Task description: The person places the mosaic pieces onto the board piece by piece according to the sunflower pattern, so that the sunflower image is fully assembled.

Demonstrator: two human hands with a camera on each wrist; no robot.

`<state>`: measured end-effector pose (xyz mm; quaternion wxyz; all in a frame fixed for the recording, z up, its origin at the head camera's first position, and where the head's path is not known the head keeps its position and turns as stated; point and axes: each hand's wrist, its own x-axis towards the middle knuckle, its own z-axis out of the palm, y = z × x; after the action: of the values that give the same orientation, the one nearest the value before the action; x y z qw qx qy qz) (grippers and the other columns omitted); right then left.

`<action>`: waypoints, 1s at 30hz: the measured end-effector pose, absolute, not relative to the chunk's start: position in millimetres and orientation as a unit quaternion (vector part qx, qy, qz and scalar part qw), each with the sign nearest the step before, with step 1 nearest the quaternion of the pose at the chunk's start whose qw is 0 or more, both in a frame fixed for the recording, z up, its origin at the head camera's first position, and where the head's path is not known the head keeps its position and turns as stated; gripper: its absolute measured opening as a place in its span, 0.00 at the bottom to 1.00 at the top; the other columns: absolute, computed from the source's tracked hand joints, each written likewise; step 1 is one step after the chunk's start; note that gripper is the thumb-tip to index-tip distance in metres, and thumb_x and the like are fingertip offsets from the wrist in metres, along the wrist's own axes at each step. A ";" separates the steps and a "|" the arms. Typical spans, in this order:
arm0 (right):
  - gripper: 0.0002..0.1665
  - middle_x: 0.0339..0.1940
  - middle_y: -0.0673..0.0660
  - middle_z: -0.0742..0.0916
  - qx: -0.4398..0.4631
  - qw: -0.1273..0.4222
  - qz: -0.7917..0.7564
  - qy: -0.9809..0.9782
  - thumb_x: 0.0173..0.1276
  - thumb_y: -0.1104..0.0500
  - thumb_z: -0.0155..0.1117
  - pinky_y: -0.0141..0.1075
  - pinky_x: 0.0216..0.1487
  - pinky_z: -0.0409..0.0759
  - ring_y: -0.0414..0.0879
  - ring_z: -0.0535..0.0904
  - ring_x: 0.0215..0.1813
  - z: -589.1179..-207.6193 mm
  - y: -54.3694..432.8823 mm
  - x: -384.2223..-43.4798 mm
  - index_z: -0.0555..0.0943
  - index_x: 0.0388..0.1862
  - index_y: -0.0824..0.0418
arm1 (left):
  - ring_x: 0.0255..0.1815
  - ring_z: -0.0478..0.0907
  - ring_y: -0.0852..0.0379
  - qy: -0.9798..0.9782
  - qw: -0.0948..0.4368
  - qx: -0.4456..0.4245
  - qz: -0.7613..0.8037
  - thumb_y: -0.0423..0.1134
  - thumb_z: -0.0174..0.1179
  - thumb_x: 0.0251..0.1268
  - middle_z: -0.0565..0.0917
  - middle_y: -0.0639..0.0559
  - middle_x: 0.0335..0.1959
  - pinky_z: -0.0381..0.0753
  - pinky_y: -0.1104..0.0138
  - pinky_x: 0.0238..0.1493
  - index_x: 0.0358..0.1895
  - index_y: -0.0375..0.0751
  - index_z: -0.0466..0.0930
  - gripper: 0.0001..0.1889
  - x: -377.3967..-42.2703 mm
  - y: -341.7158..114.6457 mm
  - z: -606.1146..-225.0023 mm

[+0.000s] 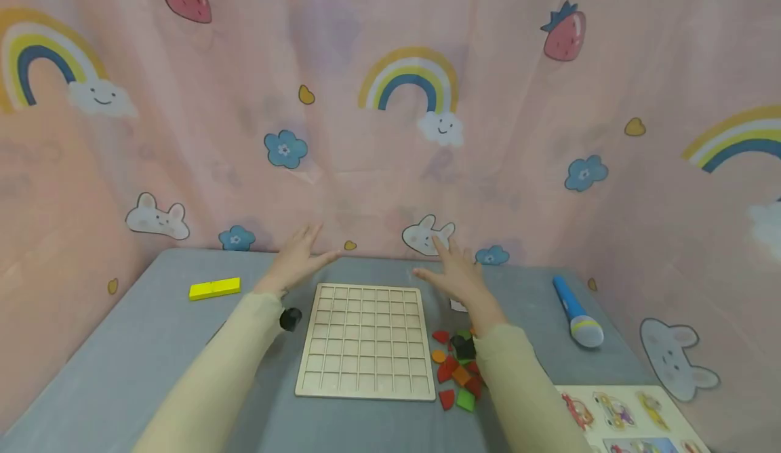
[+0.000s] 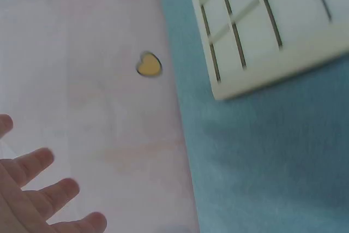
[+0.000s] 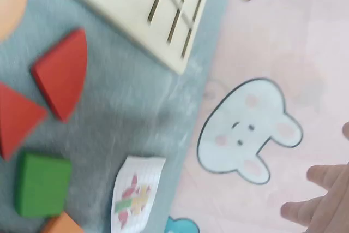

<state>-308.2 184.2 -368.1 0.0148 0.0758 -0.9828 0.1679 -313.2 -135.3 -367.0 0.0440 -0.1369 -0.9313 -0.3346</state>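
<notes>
Both hands hover with spread fingers near the far edge of the table, holding nothing. My left hand [image 1: 295,261] is raised beyond the far left corner of a wooden grid board [image 1: 368,341], which lies flat. On the other side, my right hand [image 1: 456,273] is past the board's far right corner. Below the right forearm lies a loose pile of coloured wooden pieces, among them a red quarter-round piece [image 3: 62,75] and a green block [image 3: 43,184]. A small paper card [image 3: 136,192] printed with a coloured pattern rests close to them, partly hidden by the right hand in the head view.
A yellow bar [image 1: 215,288] lies at the left of the table. To the right are a blue toy microphone [image 1: 577,312] and a picture board [image 1: 628,416] at the near corner. A patterned pink curtain [image 1: 366,188] hangs directly behind the table.
</notes>
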 end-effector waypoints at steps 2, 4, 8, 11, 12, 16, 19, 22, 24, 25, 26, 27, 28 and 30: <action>0.57 0.75 0.64 0.49 0.080 0.018 0.185 -0.979 0.54 0.21 0.47 0.70 0.60 0.48 0.72 0.43 0.72 -368.4 184.2 -302.9 0.42 0.76 0.45 | 0.73 0.47 0.38 -0.920 0.045 -0.139 -0.364 0.68 0.50 0.57 0.50 0.39 0.73 0.53 0.40 0.64 0.75 0.50 0.41 0.47 -306.1 -135.0 -365.6; 0.56 0.75 0.64 0.50 0.078 0.020 0.206 -0.975 0.56 0.24 0.49 0.69 0.61 0.51 0.70 0.46 0.72 -369.7 184.1 -297.9 0.44 0.76 0.47 | 0.69 0.57 0.39 -0.911 0.046 -0.138 -0.387 0.66 0.53 0.57 0.59 0.39 0.69 0.61 0.43 0.62 0.75 0.50 0.42 0.47 -298.3 -134.7 -365.1; 0.53 0.75 0.63 0.53 0.076 0.019 0.252 -0.965 0.60 0.32 0.54 0.64 0.63 0.54 0.64 0.51 0.72 -373.5 185.0 -289.4 0.45 0.76 0.50 | 0.51 0.72 0.44 -0.905 0.045 -0.127 -0.404 0.61 0.57 0.57 0.72 0.42 0.53 0.74 0.54 0.47 0.74 0.50 0.44 0.46 -279.6 -135.6 -368.4; 0.52 0.75 0.62 0.55 0.074 0.015 0.286 -0.955 0.61 0.36 0.57 0.62 0.65 0.54 0.62 0.51 0.73 -375.4 187.1 -283.7 0.46 0.76 0.52 | 0.40 0.73 0.50 -0.898 0.026 -0.115 -0.424 0.58 0.60 0.57 0.76 0.44 0.44 0.74 0.62 0.37 0.74 0.46 0.47 0.46 -263.0 -138.2 -375.5; 0.53 0.75 0.62 0.55 0.075 0.014 0.295 -0.952 0.61 0.36 0.58 0.61 0.65 0.54 0.62 0.51 0.73 -376.0 188.0 -282.1 0.46 0.75 0.54 | 0.37 0.73 0.52 -0.895 0.014 -0.109 -0.433 0.57 0.61 0.56 0.76 0.45 0.41 0.73 0.63 0.35 0.73 0.44 0.49 0.45 -256.8 -139.5 -378.6; 0.52 0.73 0.64 0.58 0.069 0.006 0.333 -0.940 0.61 0.39 0.60 0.59 0.66 0.54 0.62 0.52 0.72 -379.1 193.3 -277.5 0.48 0.75 0.57 | 0.31 0.71 0.55 -0.889 -0.029 -0.088 -0.448 0.55 0.62 0.56 0.77 0.47 0.34 0.69 0.66 0.31 0.71 0.38 0.54 0.44 -232.6 -143.9 -393.7; 0.49 0.70 0.67 0.63 0.053 -0.008 0.345 -0.937 0.62 0.42 0.60 0.59 0.62 0.61 0.64 0.60 0.68 -382.1 199.1 -274.8 0.49 0.74 0.58 | 0.28 0.69 0.56 -0.894 -0.063 -0.069 -0.438 0.56 0.62 0.55 0.75 0.49 0.30 0.67 0.66 0.27 0.70 0.36 0.55 0.44 -217.6 -145.4 -405.2; 0.46 0.62 0.69 0.71 0.029 -0.024 0.339 -0.940 0.63 0.45 0.60 0.55 0.55 0.70 0.63 0.70 0.60 -385.4 205.5 -271.4 0.53 0.73 0.60 | 0.22 0.66 0.57 -0.898 -0.091 -0.055 -0.428 0.56 0.64 0.53 0.73 0.50 0.26 0.65 0.67 0.22 0.70 0.34 0.55 0.46 -206.5 -145.7 -414.6; 0.42 0.57 0.70 0.75 0.027 -0.033 0.326 -0.945 0.64 0.48 0.60 0.52 0.50 0.74 0.61 0.74 0.54 -387.4 210.6 -268.7 0.58 0.70 0.65 | 0.19 0.63 0.58 -0.897 -0.106 -0.047 -0.427 0.56 0.65 0.50 0.71 0.50 0.24 0.63 0.67 0.20 0.70 0.32 0.54 0.49 -201.4 -145.8 -419.6; 0.40 0.55 0.70 0.76 0.027 -0.036 0.320 -0.946 0.64 0.50 0.61 0.51 0.48 0.75 0.60 0.75 0.51 -388.5 213.1 -267.6 0.61 0.69 0.67 | 0.18 0.63 0.58 -0.897 -0.113 -0.045 -0.426 0.56 0.66 0.49 0.71 0.50 0.23 0.62 0.67 0.19 0.70 0.32 0.53 0.50 -199.6 -145.9 -421.6; 0.37 0.53 0.70 0.77 0.031 -0.040 0.315 -0.948 0.63 0.52 0.62 0.49 0.45 0.76 0.59 0.75 0.49 -389.4 215.9 -266.4 0.63 0.67 0.68 | 0.18 0.62 0.58 -0.898 -0.118 -0.044 -0.422 0.56 0.67 0.48 0.70 0.50 0.23 0.61 0.68 0.19 0.70 0.31 0.53 0.51 -197.8 -146.0 -423.6; 0.35 0.52 0.71 0.78 0.041 -0.043 0.308 -0.949 0.63 0.55 0.62 0.48 0.43 0.77 0.59 0.76 0.47 -390.1 218.8 -265.4 0.65 0.65 0.71 | 0.19 0.62 0.58 -0.898 -0.124 -0.043 -0.420 0.55 0.68 0.46 0.70 0.50 0.23 0.61 0.68 0.19 0.70 0.29 0.53 0.52 -196.3 -146.3 -425.4; 0.32 0.51 0.71 0.79 0.047 -0.047 0.301 -0.951 0.62 0.58 0.62 0.46 0.41 0.77 0.58 0.76 0.46 -391.0 221.7 -264.5 0.68 0.62 0.72 | 0.19 0.62 0.58 -0.898 -0.129 -0.042 -0.419 0.55 0.69 0.45 0.71 0.50 0.22 0.60 0.68 0.19 0.69 0.28 0.53 0.53 -195.0 -146.7 -427.2; 0.28 0.47 0.70 0.80 0.049 -0.058 0.285 -0.956 0.60 0.61 0.63 0.44 0.37 0.77 0.55 0.77 0.41 -392.8 227.4 -262.6 0.73 0.58 0.73 | 0.20 0.63 0.58 -0.898 -0.135 -0.041 -0.416 0.54 0.71 0.42 0.71 0.50 0.23 0.60 0.68 0.20 0.68 0.27 0.54 0.54 -193.2 -147.7 -430.5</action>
<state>-262.6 227.4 -392.8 -0.0580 0.0494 -0.9555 0.2849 -193.2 -147.7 -430.5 -0.1345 -0.0413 -0.8984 -0.4160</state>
